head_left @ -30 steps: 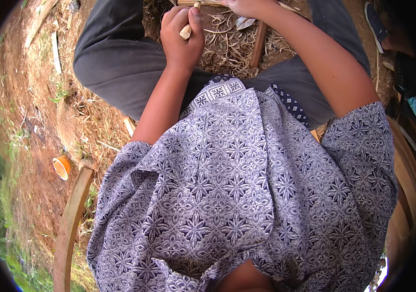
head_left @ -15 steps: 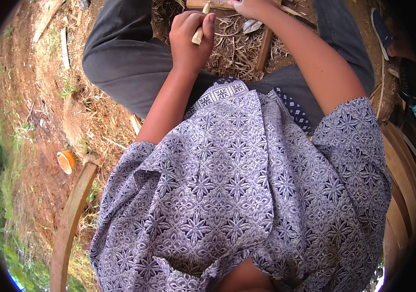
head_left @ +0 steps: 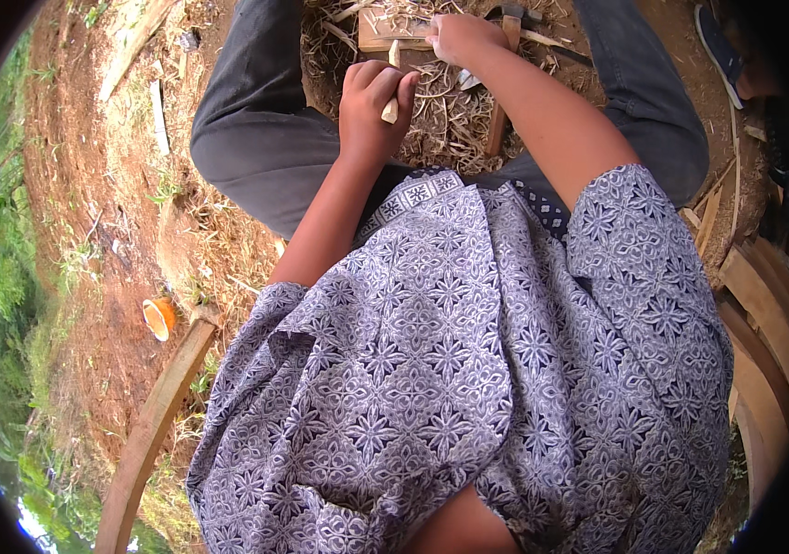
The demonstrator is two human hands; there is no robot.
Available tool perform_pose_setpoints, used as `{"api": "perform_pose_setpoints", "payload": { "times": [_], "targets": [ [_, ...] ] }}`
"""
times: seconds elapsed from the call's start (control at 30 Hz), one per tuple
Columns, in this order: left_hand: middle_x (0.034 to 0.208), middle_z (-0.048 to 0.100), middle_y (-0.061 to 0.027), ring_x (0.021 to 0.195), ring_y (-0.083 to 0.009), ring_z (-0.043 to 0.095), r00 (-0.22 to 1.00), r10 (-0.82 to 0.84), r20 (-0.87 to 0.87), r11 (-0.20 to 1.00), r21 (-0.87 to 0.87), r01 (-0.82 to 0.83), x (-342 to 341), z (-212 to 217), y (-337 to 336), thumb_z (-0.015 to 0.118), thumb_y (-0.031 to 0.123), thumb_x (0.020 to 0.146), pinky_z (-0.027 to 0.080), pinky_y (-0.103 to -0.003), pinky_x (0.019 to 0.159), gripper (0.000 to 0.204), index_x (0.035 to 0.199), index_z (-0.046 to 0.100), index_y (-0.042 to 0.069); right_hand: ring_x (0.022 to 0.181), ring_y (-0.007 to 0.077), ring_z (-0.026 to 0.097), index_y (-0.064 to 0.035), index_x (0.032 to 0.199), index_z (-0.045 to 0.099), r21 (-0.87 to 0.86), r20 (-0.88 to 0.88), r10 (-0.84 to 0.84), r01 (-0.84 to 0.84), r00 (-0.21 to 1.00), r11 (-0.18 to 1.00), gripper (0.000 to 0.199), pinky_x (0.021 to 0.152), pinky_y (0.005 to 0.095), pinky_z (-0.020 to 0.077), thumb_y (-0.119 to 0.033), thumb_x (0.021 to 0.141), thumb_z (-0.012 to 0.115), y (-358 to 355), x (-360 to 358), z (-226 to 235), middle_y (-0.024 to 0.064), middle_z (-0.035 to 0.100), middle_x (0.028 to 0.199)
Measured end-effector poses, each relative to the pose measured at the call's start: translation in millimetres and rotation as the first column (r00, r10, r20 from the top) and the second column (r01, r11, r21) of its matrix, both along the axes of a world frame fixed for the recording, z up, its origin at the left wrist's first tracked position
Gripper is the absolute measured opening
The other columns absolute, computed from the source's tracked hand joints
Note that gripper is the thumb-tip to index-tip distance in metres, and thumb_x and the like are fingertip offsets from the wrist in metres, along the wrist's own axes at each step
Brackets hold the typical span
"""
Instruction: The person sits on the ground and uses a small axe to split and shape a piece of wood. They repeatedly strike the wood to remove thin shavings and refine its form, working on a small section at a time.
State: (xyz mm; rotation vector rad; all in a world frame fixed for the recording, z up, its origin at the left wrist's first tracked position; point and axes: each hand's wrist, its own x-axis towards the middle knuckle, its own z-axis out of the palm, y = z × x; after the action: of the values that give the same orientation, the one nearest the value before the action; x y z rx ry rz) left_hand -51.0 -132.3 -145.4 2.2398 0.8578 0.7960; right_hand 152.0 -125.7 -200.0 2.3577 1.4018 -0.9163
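A pale whittled wooden stick (head_left: 391, 112) passes through the closed fingers of my left hand (head_left: 367, 115), its narrower end pointing away from me. To the right, my right hand (head_left: 470, 42) is closed at the edge of a flat wooden board (head_left: 378, 35). Whatever its fingers grip is too small and hidden to name. Just beside my right forearm lies a tool with a brown wooden handle (head_left: 498, 129). Its dark metal head (head_left: 519, 14) shows past my right hand. Wood shavings (head_left: 431, 115) cover the soil between my legs.
An orange bowl-like object (head_left: 160, 319) sits on the dirt at left, near a long curved timber (head_left: 150, 429). Curved planks (head_left: 764, 305) are stacked at right. Another person's shoe (head_left: 719, 55) shows at the far right. Wood offcuts (head_left: 159, 118) lie about.
The view has shifted, so more of the board and the tool's head shows. My left hand still holds the stick, now held more upright in the picture. My right hand stays closed by the board.
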Motion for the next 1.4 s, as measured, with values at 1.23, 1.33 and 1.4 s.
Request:
{"api": "perform_pose_setpoints", "payload": {
  "times": [1.23, 1.33, 1.4],
  "targets": [
    [0.092, 0.066, -0.0103, 0.085, -0.0208, 0.063, 0.969, 0.223, 0.102, 0.956, -0.219, -0.197, -31.0, -38.2, 6.4, 0.064, 0.011, 0.102, 0.050, -0.033, 0.080, 0.016, 0.092, 0.067, -0.001, 0.110, 0.0335, 0.072, -0.0149, 0.123, 0.074, 0.134, -0.188, -0.064, 0.090, 0.980, 0.987, 0.034, 0.090, 0.0526, 0.0588, -0.037, 0.099, 0.062, -18.5, -15.5, -27.0, 0.0141, 0.074, 0.120],
    [0.092, 0.066, -0.0121, 0.083, -0.0238, 0.063, 0.968, 0.231, 0.101, 0.951, -0.235, -0.202, -30.7, -39.3, 7.8, 0.067, 0.010, 0.099, 0.050, -0.034, 0.079, 0.016, 0.089, 0.066, -0.002, 0.111, 0.0342, 0.072, -0.0120, 0.120, 0.075, 0.112, -0.151, -0.071, 0.088, 0.986, 0.990, 0.032, 0.091, 0.0519, 0.0589, -0.031, 0.097, 0.065, -9.4, -18.3, -30.0, 0.0154, 0.074, 0.121],
    [0.093, 0.066, -0.0123, 0.083, -0.0237, 0.063, 0.972, 0.204, 0.120, 0.955, -0.242, -0.171, -32.7, -38.1, 8.7, 0.067, 0.010, 0.099, 0.050, -0.034, 0.079, 0.016, 0.089, 0.066, -0.002, 0.112, 0.0349, 0.072, -0.0099, 0.119, 0.076, 0.037, -0.100, -0.076, 0.080, 0.992, 0.996, 0.030, 0.091, 0.0509, 0.0589, -0.027, 0.096, 0.066, 1.5, -26.0, -36.2, 0.0159, 0.074, 0.122]
  ]
}}
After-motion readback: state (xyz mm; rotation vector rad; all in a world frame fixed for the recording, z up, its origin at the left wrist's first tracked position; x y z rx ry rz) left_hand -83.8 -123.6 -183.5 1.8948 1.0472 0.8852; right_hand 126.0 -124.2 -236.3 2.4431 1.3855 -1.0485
